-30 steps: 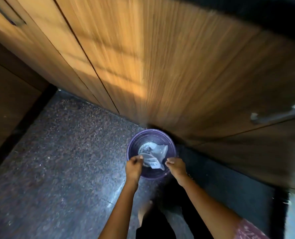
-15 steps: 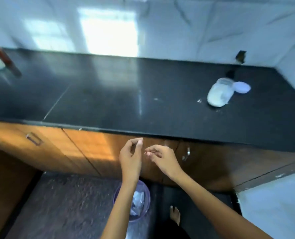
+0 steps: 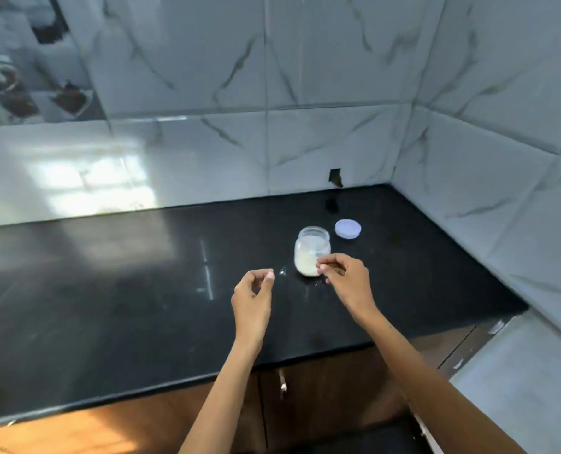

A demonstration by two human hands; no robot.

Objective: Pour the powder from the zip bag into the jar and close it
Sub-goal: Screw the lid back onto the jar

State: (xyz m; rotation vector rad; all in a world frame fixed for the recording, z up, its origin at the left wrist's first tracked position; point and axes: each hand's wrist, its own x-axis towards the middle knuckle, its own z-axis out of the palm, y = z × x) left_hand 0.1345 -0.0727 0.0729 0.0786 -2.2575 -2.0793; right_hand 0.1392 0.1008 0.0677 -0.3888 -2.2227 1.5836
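A clear jar stands upright and uncapped on the black countertop, with white powder filling its lower part. Its pale round lid lies flat on the counter just behind and right of the jar. My right hand hovers in front of the jar's lower right side, fingers loosely curled and holding nothing. My left hand hangs over the counter left of the jar, thumb and fingers apart and empty. The zip bag is out of view.
Marble-patterned wall tiles close off the back and right of the counter corner. A small dark cut-out sits in the back wall behind the jar. Wooden cabinet doors with a metal handle run below the counter edge.
The view has swung up from the purple bin on the floor, where the bag was left, to the countertop. Both empty hands have risen from the bin toward the jar.
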